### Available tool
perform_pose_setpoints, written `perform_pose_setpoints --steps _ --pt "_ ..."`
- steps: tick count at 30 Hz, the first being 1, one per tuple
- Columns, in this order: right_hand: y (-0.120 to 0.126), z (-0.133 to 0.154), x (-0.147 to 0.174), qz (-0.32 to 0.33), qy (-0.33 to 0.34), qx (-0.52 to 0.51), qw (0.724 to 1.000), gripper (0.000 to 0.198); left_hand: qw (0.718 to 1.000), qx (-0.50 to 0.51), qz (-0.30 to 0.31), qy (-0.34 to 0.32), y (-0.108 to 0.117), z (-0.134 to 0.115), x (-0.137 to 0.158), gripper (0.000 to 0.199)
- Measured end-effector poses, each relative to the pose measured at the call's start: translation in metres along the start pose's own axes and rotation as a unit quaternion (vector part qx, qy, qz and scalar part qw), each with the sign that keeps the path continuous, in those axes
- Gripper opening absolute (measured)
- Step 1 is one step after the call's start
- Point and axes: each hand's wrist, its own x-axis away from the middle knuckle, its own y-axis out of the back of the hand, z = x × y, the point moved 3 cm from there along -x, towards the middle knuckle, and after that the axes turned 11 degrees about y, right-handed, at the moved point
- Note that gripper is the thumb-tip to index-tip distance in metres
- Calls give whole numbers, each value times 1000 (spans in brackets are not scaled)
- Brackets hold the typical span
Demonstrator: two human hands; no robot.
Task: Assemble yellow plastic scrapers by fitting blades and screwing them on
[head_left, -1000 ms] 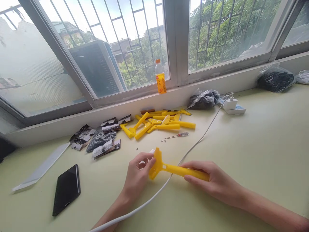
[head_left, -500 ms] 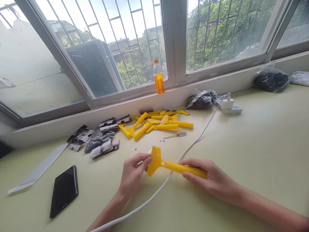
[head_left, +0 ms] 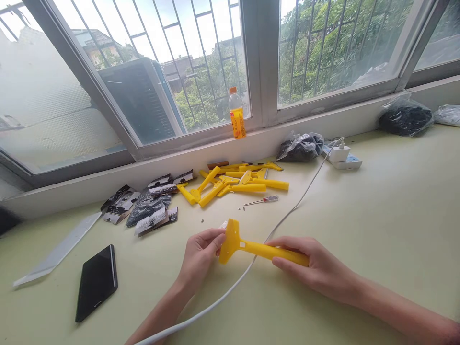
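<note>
A yellow scraper (head_left: 230, 243) is held between my two hands above the table, its wide head to the left and its handle to the right. My left hand (head_left: 201, 251) pinches the edge of the head between thumb and fingers. A small pale piece shows behind the head by the fingertips, too hidden to name. My right hand (head_left: 305, 261) is wrapped round the end of the handle. Beyond them lie a screwdriver (head_left: 266, 200) with a clear handle, a few tiny metal bits (head_left: 241, 209) and a pile of yellow scrapers (head_left: 215, 189).
A white cable (head_left: 230, 290) crosses the table beneath the scraper to a charger on a power strip (head_left: 347, 162). A black phone (head_left: 97, 282) lies left, near a clear plastic strip (head_left: 59, 249) and black packaging (head_left: 154, 220). An orange drink bottle (head_left: 237, 120) stands on the window ledge.
Almost nothing differs. Both hands keep the same hold on the scraper, and the whole view has shifted very slightly.
</note>
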Motion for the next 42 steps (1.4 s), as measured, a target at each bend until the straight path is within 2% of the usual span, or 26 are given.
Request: perform_pose_setpoints --steps 6,12,14,18,20,24,26,29,33,36,42 --pt "1 -1 1 -6 4 6 1000 38 998 -40 -19 -37 -7 -1 5 42" --pt "1 1 2 -12 7 1 1000 38 998 -50 -18 -37 -9 -3 8 45" --pt "2 1 2 -14 4 -1 1000 38 999 -45 9 -27 -10 -4 9 46" --pt "3 -2 3 -9 4 3 1000 39 992 -41 114 -23 -13 -7 12 44" --pt "4 -4 3 -9 33 40 999 36 990 -24 133 -36 -14 -7 14 44" --pt "3 0 3 -12 146 168 975 30 990 -24 108 -87 -19 -5 21 38" --pt "-1 6 3 -17 167 203 965 30 988 -38 105 -105 -25 -3 25 36" --pt "-10 18 -2 -19 136 184 973 34 986 -54 108 -119 -33 0 30 32" --pt "-20 33 -17 4 72 115 991 25 983 -60 101 -138 -34 2 33 29" --pt "-22 37 -27 17 73 110 991 34 979 -85 78 -169 -29 2 32 25" --pt "-26 28 -34 -6 71 112 991 30 966 -136 43 -216 -26 0 31 24"
